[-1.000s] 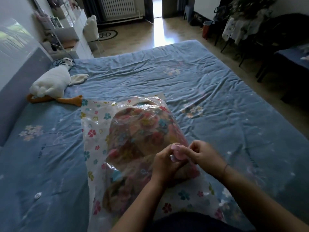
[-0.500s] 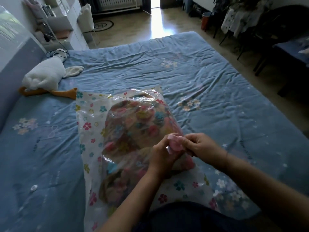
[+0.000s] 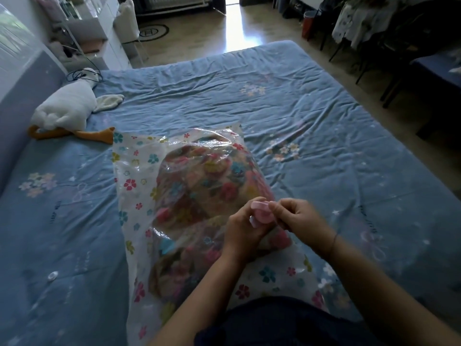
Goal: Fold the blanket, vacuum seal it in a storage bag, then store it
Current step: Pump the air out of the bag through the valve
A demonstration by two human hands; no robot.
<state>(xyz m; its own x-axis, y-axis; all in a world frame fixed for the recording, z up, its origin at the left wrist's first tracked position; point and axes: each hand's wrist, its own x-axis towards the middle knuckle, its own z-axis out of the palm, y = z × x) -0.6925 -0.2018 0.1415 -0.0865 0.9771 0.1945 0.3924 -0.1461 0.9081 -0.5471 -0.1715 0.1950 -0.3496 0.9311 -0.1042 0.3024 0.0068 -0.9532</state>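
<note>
Both hands — left hand (image 3: 243, 227), right hand (image 3: 296, 216) — pinch the pink valve cap (image 3: 262, 213) above the bagged blanket (image 3: 207, 186).

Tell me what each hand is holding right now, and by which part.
Both hands hold the pink valve cap on the storage bag: the left hand grips its near side, the right hand pinches its right edge.

blanket (image 3: 199, 186) in storage bag (image 3: 134, 176) on bed (image 3: 324, 136), plush goose (image 3: 67, 108) behind-left, both hands over bag's right side

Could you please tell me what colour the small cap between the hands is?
Pink, seen in the head view: small round plastic cap.
</note>
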